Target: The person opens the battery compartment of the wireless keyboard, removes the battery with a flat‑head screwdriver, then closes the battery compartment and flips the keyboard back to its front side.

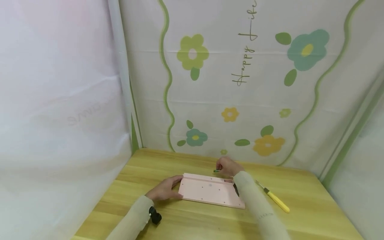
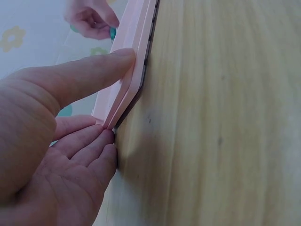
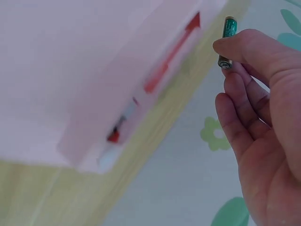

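A pink keyboard [image 1: 210, 191] lies underside up on the wooden table, small screws dotted over its back. In the left wrist view, dark keys show along the lower edge of the keyboard [image 2: 123, 96]. My left hand [image 1: 164, 189] holds its left end, thumb on the near edge and fingers at the far corner. Beyond the far right edge, my right hand [image 1: 226, 166] pinches a small green battery [image 3: 230, 29] between thumb and fingers, apart from the keyboard. An uncovered battery slot [image 3: 155, 77] with red marks runs along the far edge.
To the right of the right forearm lies a screwdriver [image 1: 277, 201] with a yellow handle, its tip pointing away. A white flowered curtain [image 1: 210, 100] hangs behind the table [image 1: 168, 220], and further white sheets close off both sides.
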A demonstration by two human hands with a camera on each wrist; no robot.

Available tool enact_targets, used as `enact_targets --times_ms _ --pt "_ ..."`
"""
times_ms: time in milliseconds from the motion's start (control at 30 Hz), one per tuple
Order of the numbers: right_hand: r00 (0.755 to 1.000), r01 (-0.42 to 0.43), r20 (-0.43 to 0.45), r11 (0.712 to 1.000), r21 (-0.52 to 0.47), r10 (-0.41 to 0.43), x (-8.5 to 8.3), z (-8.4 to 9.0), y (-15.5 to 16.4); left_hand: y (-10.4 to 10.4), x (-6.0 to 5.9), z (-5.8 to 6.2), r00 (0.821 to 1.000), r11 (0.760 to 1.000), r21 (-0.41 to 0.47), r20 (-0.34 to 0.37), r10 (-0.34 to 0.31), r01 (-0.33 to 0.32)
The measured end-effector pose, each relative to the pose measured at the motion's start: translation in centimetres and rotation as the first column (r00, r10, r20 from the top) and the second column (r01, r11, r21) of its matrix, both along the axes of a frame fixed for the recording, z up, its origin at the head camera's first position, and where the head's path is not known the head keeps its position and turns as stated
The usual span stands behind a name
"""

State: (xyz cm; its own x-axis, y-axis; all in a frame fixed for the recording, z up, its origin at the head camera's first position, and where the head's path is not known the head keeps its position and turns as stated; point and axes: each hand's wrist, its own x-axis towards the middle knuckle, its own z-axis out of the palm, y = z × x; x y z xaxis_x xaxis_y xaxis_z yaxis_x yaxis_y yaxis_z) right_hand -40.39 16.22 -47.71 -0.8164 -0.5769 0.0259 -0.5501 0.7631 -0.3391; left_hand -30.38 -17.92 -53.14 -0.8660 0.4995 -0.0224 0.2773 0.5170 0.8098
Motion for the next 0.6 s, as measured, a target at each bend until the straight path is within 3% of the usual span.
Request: enact_targets --times_ms 300,600 --pt "0.995 0.094 0.046 0.995 -0.039 -0.092 -0.3 -2.1 -0.2 0.3 0.0 0.1 1.0 1.0 0.002 0.005 -0.007 0.007" --pt "0.991 0.121 0.058 0.992 -0.045 -0.119 -0.6 -2.9 0.4 0.6 0.1 0.4 1.0 1.0 -0.012 0.008 0.0 0.0"
